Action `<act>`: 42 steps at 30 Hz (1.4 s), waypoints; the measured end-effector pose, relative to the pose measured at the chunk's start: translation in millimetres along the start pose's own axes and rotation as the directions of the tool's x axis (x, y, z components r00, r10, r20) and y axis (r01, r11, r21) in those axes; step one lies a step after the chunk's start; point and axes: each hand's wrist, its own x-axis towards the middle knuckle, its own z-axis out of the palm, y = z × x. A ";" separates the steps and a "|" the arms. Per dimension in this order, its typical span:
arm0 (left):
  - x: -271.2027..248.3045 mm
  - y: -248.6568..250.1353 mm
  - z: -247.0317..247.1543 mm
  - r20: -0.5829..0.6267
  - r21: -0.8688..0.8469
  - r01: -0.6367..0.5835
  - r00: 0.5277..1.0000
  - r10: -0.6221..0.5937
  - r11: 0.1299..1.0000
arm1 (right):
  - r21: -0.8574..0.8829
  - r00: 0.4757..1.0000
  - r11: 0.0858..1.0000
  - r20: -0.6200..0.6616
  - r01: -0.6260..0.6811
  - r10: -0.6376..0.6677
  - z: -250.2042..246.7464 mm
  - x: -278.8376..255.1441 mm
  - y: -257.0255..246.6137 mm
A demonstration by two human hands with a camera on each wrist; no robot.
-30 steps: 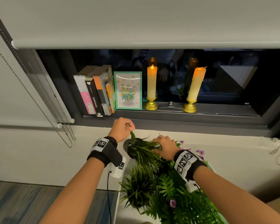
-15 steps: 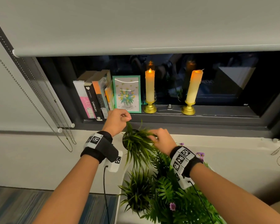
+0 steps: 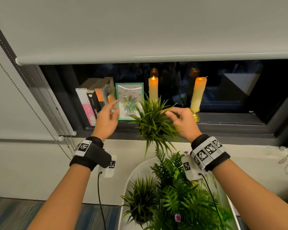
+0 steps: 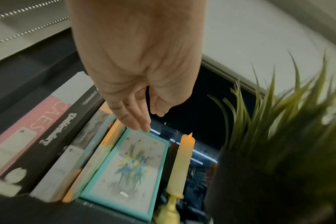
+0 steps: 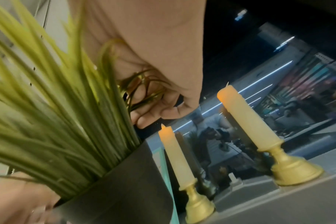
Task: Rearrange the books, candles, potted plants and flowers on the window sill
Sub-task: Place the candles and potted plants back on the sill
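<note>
My right hand (image 3: 176, 116) pinches the leaves of a grassy plant (image 3: 154, 121) and holds it in the air in front of the window sill (image 3: 231, 125). In the right wrist view its fingers (image 5: 153, 109) curl round several blades above the black pot (image 5: 125, 181). My left hand (image 3: 109, 112) hovers left of the plant with relaxed fingers, empty, in front of the books (image 3: 91, 103) and the teal picture frame (image 3: 130, 90). The left wrist view has this hand (image 4: 152, 121) above the frame (image 4: 128, 166). Two lit candles (image 3: 153, 88) (image 3: 198, 95) stand on gold holders.
A white tray (image 3: 136, 168) below holds another grassy plant (image 3: 140, 200), ferns (image 3: 176, 193) and a purple flower (image 3: 177, 217). The roller blind (image 3: 140, 30) hangs low over the window. Bead chains (image 3: 32, 105) hang at the left. The sill right of the candles is bare.
My right hand has lifted the grassy plant from the tray up to sill height. My left hand rose with it, opened its fingers and moved toward the books.
</note>
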 end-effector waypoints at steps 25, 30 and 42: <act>-24.9 60.8 152.5 0.395 -0.243 0.151 0.918 -0.044 0.958 | 0.116 0.900 0.897 0.157 -0.427 0.408 -80.4 -34.8 54.6; -23.0 84.6 172.5 0.469 -0.279 0.131 0.883 0.016 0.951 | 0.289 0.879 0.844 0.304 -0.452 0.367 -62.8 -47.2 68.4; 5.4 89.5 225.2 0.505 -0.078 -0.036 0.860 0.070 0.996 | 0.164 0.880 0.911 -0.241 -0.378 0.408 -110.4 -23.6 139.7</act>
